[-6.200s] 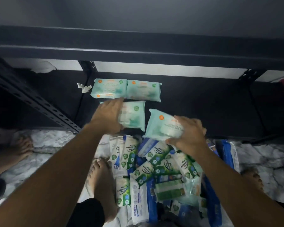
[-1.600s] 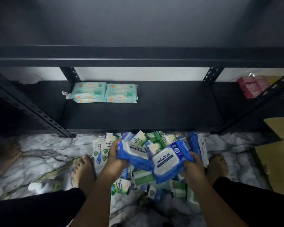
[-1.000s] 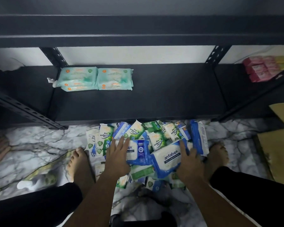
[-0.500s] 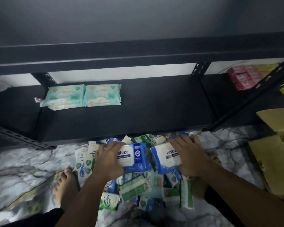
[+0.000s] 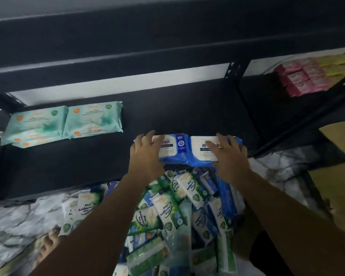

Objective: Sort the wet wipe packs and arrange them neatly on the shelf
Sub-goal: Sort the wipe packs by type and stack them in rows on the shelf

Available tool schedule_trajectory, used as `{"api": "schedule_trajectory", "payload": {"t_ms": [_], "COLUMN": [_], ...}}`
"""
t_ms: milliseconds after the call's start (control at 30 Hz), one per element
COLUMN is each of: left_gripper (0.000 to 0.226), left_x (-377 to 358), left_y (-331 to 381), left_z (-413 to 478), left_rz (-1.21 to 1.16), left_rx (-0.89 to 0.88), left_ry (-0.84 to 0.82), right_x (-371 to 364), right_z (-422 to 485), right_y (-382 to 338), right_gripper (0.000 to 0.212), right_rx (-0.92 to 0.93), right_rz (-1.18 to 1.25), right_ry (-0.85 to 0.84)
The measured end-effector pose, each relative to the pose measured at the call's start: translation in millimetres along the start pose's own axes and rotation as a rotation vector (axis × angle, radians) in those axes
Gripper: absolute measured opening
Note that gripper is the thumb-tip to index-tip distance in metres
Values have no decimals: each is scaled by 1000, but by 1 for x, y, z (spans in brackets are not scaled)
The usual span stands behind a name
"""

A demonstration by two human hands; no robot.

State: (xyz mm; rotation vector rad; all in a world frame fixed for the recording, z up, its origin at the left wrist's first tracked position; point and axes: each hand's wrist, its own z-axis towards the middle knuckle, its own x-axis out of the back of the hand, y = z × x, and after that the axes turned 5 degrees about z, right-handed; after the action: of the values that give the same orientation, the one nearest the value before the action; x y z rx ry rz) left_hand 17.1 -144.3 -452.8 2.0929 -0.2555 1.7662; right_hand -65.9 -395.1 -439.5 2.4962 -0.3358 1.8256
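Hands stretched forward to the front edge of the black lower shelf board point(image 5: 167, 116), each with one blue wet wipe pack. Left hand point(image 5: 145, 154) on the left Antabax pack point(image 5: 174, 145), fingers spread over the top face and bent over the far edge, grasping it. Right hand point(image 5: 230, 156) on the right Antabax pack point(image 5: 199, 150) in the same manner, fingers across the label and hiding the middle of the brand word, grasping it as well. Both packs flat, label up, side by side and touching along the short edges, at the front of the board, right of centre; cannot tell whether resting on it or held just above it. Further back and to the left on the same board, mint-green packs point(image 5: 94, 118) in two low stacks, touching each other, well apart from the blue pair. Below the forearms, on the marble floor point(image 5: 18, 216), a pile of mixed packs point(image 5: 177, 208), green-and-white pine antibacterial ones and blue ones, lying in all directions. In the next shelf bay to the right, pink packs point(image 5: 303, 80) and beside them yellow packs point(image 5: 337, 64). At the right border a cardboard box point(image 5: 341, 136), at the lower left a bare foot point(image 5: 50, 244) on the floor
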Motion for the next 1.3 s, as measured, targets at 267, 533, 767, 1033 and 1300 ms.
{"api": "schedule_trajectory", "payload": {"t_ms": [267, 533, 767, 1033, 1300], "left_gripper": [47, 44, 41, 42, 42], "left_x": [-39, -42, -23, -14, -22], "left_y": [-1, -5, -4, -5, -12], "left_z": [4, 56, 114, 156, 162], "left_rz": [37, 31, 62, 92, 63], "left_rx": [-107, -96, -80, -57, -68], "left_ry": [245, 231, 196, 173, 183], "right_x": [-33, -14, -1, 19, 19], "right_z": [4, 78, 142, 177, 194], "right_y": [-2, 15, 21, 22, 26], "right_gripper": [80, 87, 89, 85, 86], "right_rx": [-29, 7, 8, 26, 40], "right_rz": [141, 105, 66, 64, 62], "right_ry": [109, 150, 103, 94, 105]}}
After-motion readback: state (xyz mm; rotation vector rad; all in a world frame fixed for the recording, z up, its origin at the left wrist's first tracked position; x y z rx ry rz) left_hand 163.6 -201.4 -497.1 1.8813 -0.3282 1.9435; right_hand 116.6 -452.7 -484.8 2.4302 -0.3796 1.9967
